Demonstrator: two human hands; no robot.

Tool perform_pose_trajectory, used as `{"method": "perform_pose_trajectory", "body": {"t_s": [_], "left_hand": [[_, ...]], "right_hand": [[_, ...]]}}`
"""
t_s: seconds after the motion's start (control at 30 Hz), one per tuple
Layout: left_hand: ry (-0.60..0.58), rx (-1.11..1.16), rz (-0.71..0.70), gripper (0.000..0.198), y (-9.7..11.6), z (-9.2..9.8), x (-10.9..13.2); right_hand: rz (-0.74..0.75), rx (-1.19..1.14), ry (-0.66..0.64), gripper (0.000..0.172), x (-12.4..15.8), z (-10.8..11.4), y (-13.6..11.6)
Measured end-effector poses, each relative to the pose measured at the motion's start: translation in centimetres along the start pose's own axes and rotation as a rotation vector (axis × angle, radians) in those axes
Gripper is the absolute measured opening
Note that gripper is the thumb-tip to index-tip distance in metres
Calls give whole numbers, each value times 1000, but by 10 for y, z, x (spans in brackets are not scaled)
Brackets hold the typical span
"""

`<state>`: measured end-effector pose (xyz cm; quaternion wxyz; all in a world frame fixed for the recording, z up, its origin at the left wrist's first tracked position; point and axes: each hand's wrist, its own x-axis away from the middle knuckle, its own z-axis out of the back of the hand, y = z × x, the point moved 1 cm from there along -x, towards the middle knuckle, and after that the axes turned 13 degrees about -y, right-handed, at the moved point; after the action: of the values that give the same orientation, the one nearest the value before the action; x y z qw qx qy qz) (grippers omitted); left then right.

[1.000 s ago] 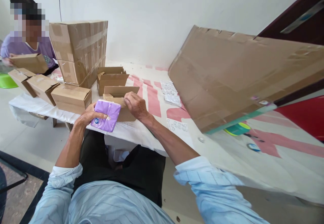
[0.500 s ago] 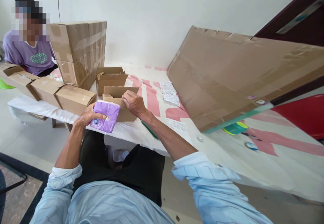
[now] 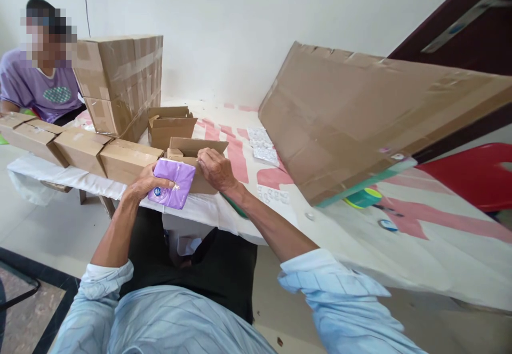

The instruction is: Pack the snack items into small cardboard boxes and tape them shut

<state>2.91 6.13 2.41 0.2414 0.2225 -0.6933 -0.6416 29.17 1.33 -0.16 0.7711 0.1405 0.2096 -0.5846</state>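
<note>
My left hand [image 3: 144,183] grips a flat purple packet [image 3: 176,177] by its left side, thumb across the front. A round blue sticker shows near the thumb, and the wrapping is drawn together at a pale spot in the middle. Just to the right, my right hand [image 3: 216,169] has its fingers curled at the edge of an open cardboard box [image 3: 202,184]. Whether those fingers pinch the box's edge or something small is hidden from me. The packet is in front of this box and covers part of its left side.
Closed cardboard boxes [image 3: 130,158] line the table edge leftward. Behind stand another open box [image 3: 172,133] and a tall taped stack [image 3: 120,79]. A large cardboard sheet [image 3: 360,119] leans at the right, near a tape roll [image 3: 365,198] and red chair [image 3: 472,175]. A person [image 3: 56,90] sits far left.
My view has shifted slightly. The packet and both hands appear a little further right. The left hand still holds the packet, and the right hand remains at the box edge.
</note>
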Motion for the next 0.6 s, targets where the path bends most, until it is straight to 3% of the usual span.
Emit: {"method": "perform_pose_trajectory", "body": {"t_s": [0.17, 0.47, 0.6], "left_hand": [[-64, -70, -2, 60, 0, 2, -2], [-24, -67, -5, 44, 7, -17, 13], [-18, -61, 0, 44, 8, -18, 16]], "right_hand": [[15, -61, -55, 30, -3, 3, 4], [118, -176, -64, 16, -7, -12, 29], [128, -197, -99, 16, -10, -10, 28]]}}
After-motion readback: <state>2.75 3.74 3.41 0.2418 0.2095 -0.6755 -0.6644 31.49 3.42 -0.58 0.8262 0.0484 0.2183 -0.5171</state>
